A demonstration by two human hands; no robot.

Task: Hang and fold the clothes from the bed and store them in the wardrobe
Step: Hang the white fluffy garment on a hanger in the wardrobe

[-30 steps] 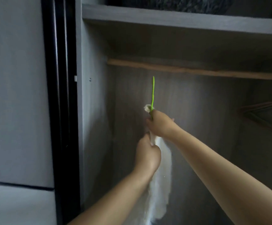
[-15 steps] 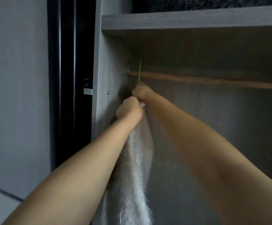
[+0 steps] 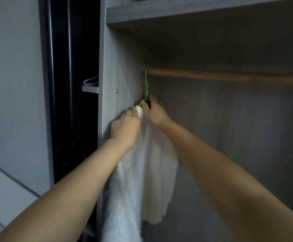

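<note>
A white sparkly garment (image 3: 142, 172) hangs on a green hanger (image 3: 146, 84), whose hook sits over the left end of the wooden wardrobe rail (image 3: 229, 76). My left hand (image 3: 124, 128) grips the garment's top just under the hook. My right hand (image 3: 153, 111) holds the hanger's neck and the cloth from the right side. The hanger's shoulders are hidden under the cloth and my hands.
The wardrobe's grey side panel (image 3: 117, 67) stands right beside the hanger on the left. A shelf (image 3: 194, 9) runs above the rail. A dark gap with a small shelf and a folded grey item (image 3: 90, 81) lies further left. Rail to the right is bare.
The hanger went from held below the rail to hooked over its left end. Both hands moved up and left with the garment, and the view came closer.
</note>
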